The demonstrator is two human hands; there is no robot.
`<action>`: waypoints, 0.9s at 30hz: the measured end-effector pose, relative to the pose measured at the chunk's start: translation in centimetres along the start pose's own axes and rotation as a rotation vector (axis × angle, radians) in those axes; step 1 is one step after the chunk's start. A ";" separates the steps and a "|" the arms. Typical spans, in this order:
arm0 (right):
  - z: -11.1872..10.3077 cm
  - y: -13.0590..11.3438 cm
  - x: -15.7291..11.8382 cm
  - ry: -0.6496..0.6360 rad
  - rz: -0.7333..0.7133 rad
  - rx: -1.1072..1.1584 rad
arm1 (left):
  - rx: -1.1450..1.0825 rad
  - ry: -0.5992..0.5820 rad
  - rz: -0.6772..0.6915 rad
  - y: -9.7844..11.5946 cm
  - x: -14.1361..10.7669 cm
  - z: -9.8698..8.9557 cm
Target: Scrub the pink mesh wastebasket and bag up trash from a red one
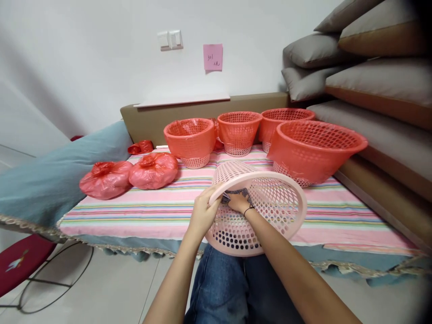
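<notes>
A pale pink plastic basket (273, 234) with a mesh wall lies tilted on the bed edge above my knees, its wide mouth facing me. My left hand (206, 209) is closed around the left side of its rim. My right hand (239, 201), with a dark band at the wrist, reaches through the mouth deep into the basket. Its fingers are bent on a dark grey patterned cloth (243, 192) near the bottom. The fingertips are partly hidden against the cloth.
Several baskets lined with red plastic bags, such as the near right one (303, 157), stand behind. Two knotted red bags (106, 180) lie left, near a red bag roll (141, 147). Grey cushions (381, 85) are stacked right. A red stool (23, 261) stands at lower left.
</notes>
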State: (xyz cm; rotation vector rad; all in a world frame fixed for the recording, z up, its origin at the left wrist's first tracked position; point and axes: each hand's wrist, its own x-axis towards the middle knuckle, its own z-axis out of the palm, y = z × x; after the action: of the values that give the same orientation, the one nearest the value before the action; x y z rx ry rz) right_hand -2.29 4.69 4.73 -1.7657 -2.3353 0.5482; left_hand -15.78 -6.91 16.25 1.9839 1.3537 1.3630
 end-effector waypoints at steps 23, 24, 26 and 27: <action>2.0 -0.7 -20.9 -0.186 -0.096 0.059 | 0.023 0.052 -0.103 -1.0 -1.0 -0.6; 2.4 -0.7 -20.9 -0.175 -0.097 0.053 | 0.015 0.056 -0.111 -1.2 -1.2 -0.9; 3.2 -0.6 -20.8 -0.168 -0.094 0.040 | -0.008 0.067 -0.132 -1.8 -1.9 -1.4; 3.4 -0.6 -20.8 -0.171 -0.092 0.031 | -0.022 0.078 -0.150 -2.2 -2.4 -1.7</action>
State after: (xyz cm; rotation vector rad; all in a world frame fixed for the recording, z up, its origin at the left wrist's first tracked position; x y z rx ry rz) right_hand 1.96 -15.95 3.70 -1.6482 -2.4903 0.7431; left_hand -18.46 -8.28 14.22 1.7928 1.4828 1.3921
